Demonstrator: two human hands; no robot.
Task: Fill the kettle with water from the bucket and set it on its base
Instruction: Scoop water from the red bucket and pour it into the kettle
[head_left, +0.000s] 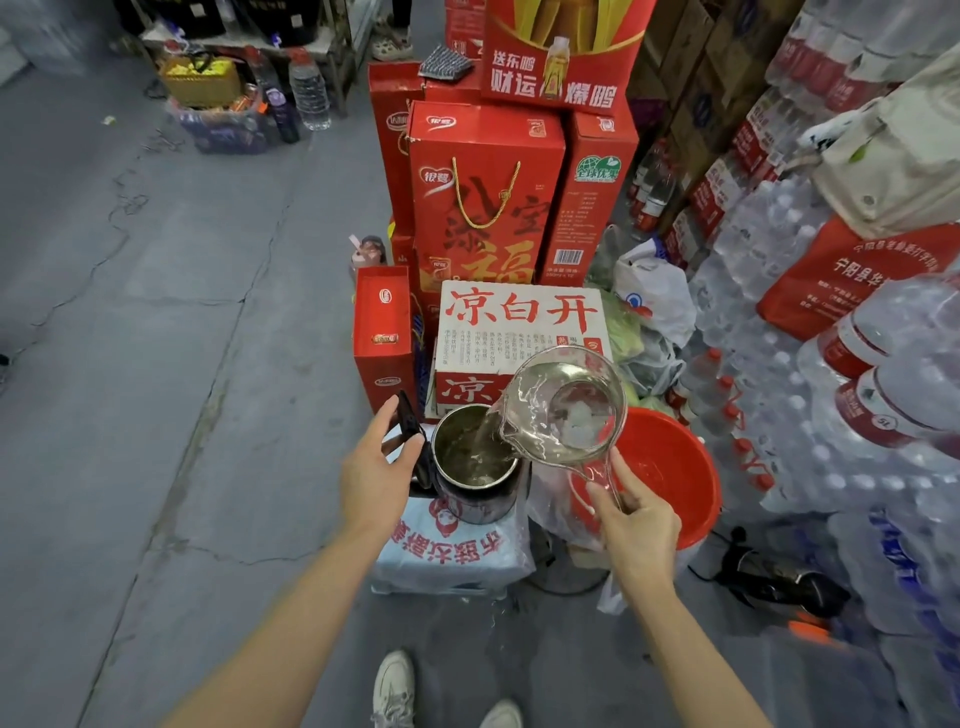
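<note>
Clear glass jug (563, 410), pinched at its handle by the right hand (636, 525), tipped water into the steel kettle (475, 462). Left hand (376, 467) clasped the lid (410, 431) open for pouring; red bucket (675, 467) sat just beside.

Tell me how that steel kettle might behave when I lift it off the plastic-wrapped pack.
The kettle probably lifts heavier than it looks, since water from the clear ladle is pooling inside. With its lid held open by the left hand, it may slosh if tilted. The soft wrapped pack under it could let it wobble.
</note>
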